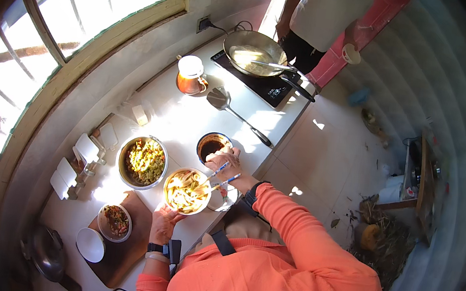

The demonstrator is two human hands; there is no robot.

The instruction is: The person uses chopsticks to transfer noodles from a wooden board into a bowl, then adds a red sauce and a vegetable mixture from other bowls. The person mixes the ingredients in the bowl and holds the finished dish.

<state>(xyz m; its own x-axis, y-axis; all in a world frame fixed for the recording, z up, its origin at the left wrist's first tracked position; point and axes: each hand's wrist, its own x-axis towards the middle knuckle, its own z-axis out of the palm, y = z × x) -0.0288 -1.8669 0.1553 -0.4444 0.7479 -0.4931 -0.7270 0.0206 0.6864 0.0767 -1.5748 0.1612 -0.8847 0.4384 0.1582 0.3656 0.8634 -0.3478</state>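
Note:
A white bowl of noodle-like strips point(182, 196) stands near the table's front edge, with my left hand point(164, 223) holding its near side. Two utensils with blue-and-white handles point(227, 182) lean out of this bowl toward the right; their lower ends are among the food. Just beyond is a blue-rimmed bowl of dark sauce point(211, 144). My right hand point(224, 159) is closed at its near right rim, and my fingers hide part of the edge. Left of the noodles sits a metal bowl of chopped yellow and green food point(145, 161).
A wok point(255, 53) sits on an induction cooker point(272, 92); a spatula point(221, 101) and an orange-brown jug point(191, 81) lie nearer. On a cutting board point(135, 238) are a bowl of chopped food point(114, 223) and a white bowl point(91, 245). Another person point(330, 11) stands beyond, holding a pale bowl point(351, 54).

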